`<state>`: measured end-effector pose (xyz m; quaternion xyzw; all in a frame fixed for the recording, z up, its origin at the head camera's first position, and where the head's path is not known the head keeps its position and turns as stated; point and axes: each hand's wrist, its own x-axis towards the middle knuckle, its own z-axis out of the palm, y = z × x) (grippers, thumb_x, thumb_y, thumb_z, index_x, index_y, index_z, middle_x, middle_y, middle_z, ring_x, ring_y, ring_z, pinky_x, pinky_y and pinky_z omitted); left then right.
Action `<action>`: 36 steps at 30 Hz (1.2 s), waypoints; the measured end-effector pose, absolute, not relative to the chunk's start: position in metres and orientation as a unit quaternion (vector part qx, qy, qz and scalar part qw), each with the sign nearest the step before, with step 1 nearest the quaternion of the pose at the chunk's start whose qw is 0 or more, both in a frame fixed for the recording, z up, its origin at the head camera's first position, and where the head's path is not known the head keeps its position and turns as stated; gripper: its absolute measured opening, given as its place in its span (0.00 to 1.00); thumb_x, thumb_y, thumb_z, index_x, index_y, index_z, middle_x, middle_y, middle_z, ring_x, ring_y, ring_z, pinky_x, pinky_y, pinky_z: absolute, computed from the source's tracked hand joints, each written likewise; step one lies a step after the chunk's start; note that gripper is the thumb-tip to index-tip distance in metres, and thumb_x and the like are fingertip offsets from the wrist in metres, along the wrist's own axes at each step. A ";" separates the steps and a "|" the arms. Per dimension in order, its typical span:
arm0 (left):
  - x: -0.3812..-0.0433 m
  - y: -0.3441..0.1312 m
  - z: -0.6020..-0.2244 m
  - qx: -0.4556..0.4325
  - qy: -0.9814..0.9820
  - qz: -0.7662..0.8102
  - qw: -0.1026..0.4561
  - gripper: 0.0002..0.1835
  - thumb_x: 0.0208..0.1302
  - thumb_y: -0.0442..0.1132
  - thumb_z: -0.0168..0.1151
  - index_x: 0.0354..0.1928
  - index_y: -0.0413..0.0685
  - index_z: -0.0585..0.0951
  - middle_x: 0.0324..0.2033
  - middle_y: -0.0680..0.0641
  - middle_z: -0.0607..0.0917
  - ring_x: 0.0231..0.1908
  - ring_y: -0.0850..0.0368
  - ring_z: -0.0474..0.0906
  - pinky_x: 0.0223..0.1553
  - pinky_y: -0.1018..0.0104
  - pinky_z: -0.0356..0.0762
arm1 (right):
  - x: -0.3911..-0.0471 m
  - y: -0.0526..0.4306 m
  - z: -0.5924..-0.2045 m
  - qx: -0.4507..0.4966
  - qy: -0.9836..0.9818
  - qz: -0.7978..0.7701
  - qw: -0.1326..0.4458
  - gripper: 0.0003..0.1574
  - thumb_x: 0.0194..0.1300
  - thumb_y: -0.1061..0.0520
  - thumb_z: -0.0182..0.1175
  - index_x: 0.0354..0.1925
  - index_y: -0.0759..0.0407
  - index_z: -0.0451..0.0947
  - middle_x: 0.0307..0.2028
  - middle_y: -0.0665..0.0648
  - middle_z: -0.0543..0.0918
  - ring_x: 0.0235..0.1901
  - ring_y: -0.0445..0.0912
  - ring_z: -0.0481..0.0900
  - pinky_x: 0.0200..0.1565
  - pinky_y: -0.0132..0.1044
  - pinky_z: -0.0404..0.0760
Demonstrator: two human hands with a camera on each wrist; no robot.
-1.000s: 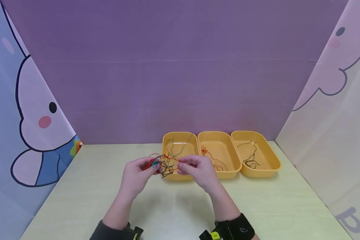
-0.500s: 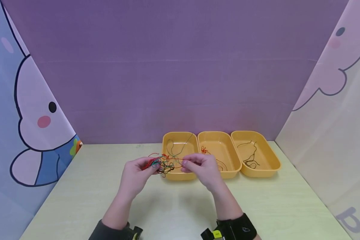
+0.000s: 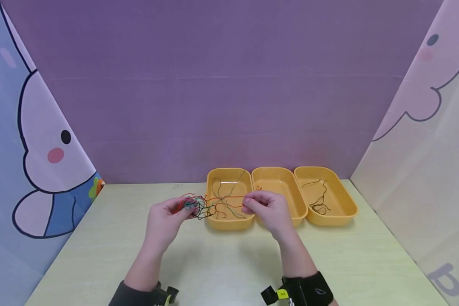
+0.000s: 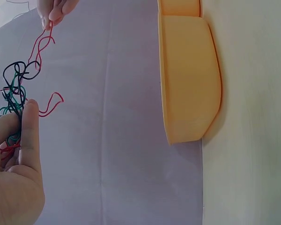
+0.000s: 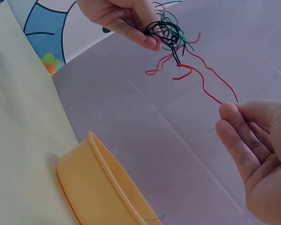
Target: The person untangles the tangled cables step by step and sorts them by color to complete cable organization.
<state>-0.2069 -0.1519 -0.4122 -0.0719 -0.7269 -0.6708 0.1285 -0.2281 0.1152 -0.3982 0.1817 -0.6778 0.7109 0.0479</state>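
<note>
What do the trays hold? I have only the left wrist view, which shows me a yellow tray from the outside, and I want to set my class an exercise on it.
Observer: The head view shows a dark cord lying in the rightmost tray.
Operator: And the tray at the other end of the row?
Observer: The leftmost tray has a green cord in it, running up toward the back rim.
Operator: What about the one between them?
Observer: The right hand hides part of the middle tray in the head view, but a small red cord loop shows inside.
</note>
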 end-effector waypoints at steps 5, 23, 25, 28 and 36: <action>-0.206 -0.157 -0.409 -0.064 -0.717 -0.680 0.141 0.10 0.59 0.29 0.66 0.43 0.32 0.83 0.35 0.37 0.85 0.33 0.48 0.83 0.37 0.63 0.83 | -0.238 0.127 -0.408 0.168 -0.664 0.726 0.058 0.08 0.62 0.68 0.63 0.39 0.73 0.80 0.33 0.68 0.83 0.32 0.57 0.83 0.38 0.42 0.85; -0.208 -0.176 -0.408 -0.054 -0.706 -0.682 0.181 0.11 0.58 0.28 0.66 0.44 0.32 0.83 0.32 0.42 0.86 0.34 0.48 0.83 0.37 0.62 0.83 | -0.245 0.161 -0.409 0.123 -0.675 0.715 0.132 0.13 0.63 0.61 0.64 0.40 0.72 0.80 0.34 0.65 0.84 0.34 0.56 0.83 0.40 0.42 0.84; -0.208 -0.178 -0.408 -0.048 -0.711 -0.674 0.193 0.12 0.58 0.29 0.67 0.44 0.32 0.83 0.32 0.44 0.87 0.33 0.49 0.83 0.37 0.64 0.83 | -0.246 0.166 -0.408 0.115 -0.672 0.718 0.144 0.13 0.63 0.61 0.65 0.40 0.72 0.80 0.34 0.65 0.84 0.33 0.56 0.83 0.39 0.41 0.84; -0.209 -0.182 -0.409 -0.037 -0.712 -0.668 0.213 0.12 0.58 0.30 0.68 0.44 0.34 0.83 0.31 0.45 0.87 0.33 0.50 0.83 0.36 0.66 0.83 | -0.246 0.172 -0.408 0.107 -0.663 0.722 0.165 0.13 0.62 0.62 0.65 0.40 0.73 0.80 0.33 0.67 0.84 0.32 0.56 0.83 0.38 0.41 0.84; -0.211 -0.181 -0.411 -0.043 -0.708 -0.675 0.202 0.13 0.56 0.31 0.69 0.44 0.34 0.84 0.32 0.44 0.87 0.33 0.49 0.83 0.36 0.64 0.83 | -0.248 0.172 -0.410 0.114 -0.671 0.716 0.156 0.14 0.61 0.61 0.66 0.40 0.73 0.80 0.35 0.68 0.83 0.34 0.57 0.83 0.39 0.42 0.84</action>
